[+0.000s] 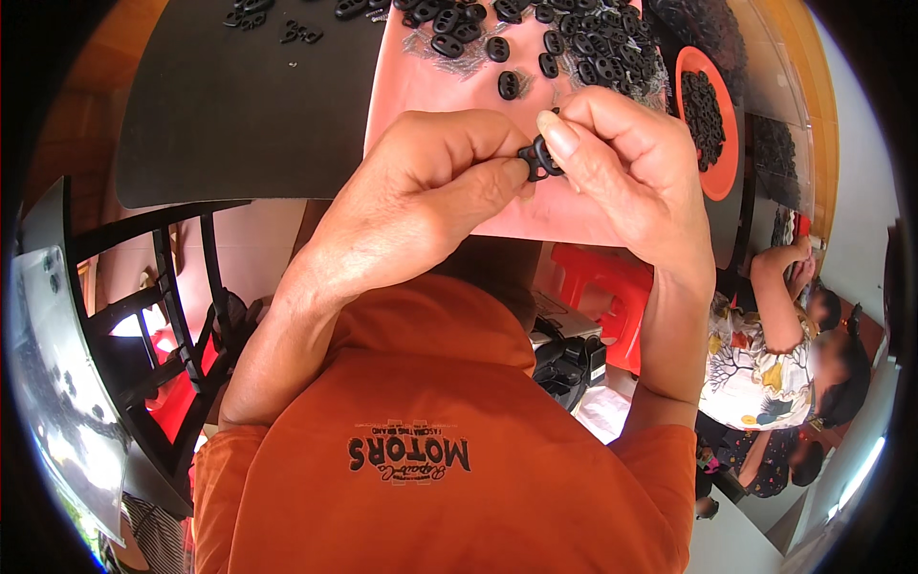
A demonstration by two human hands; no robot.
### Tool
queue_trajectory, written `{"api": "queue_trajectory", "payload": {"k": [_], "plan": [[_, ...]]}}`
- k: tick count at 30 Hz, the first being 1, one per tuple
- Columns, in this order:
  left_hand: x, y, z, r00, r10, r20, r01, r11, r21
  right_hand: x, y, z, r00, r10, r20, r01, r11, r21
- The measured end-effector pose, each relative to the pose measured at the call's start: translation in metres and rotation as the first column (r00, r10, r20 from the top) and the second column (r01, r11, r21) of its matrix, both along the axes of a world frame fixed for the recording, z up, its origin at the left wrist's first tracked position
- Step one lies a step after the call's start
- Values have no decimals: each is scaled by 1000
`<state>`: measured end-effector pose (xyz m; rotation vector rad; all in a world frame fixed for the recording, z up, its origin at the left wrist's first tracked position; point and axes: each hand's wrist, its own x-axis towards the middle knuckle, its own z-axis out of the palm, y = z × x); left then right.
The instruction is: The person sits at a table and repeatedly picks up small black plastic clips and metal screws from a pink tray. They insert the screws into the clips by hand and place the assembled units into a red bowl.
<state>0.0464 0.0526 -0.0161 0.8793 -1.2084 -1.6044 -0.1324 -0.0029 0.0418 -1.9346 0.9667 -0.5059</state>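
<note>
Both of my hands meet over the near part of a pink sheet [411, 67]. My left hand [430, 182] pinches one end of a small black plastic cord lock [538, 163] between thumb and fingers. The thumb and fingers of my right hand [631, 163] close on its other end, covering much of it. Just beyond my fingers lie loose black two-hole cord lock pieces [447, 45] and small clear or metallic springs [459, 65]. A denser heap of black pieces [607, 43] is spread at the far right of the sheet.
An orange-red round tray [731, 172] of small black parts [703, 120] stands to the right. Some black pieces [251, 11] lie on the dark table [249, 115] at left. Below are a red stool [626, 325] and a black chair frame [163, 258]. Other people [765, 373] sit at right.
</note>
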Motion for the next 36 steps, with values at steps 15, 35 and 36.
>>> {"api": "queue_trajectory", "payload": {"k": [15,35,36], "plan": [[1,7,6,996,89,-26,-84,987,140,2,6,-10,999,5,48,1,990,-142],[-4,10,-4,928,369,-54,-361,926,109,-3,20,-38,995,74,-65,-98,708,-700],[-3,11,-5,926,371,-67,-366,927,75,-2,20,-35,991,106,-85,-136,709,-692]]}}
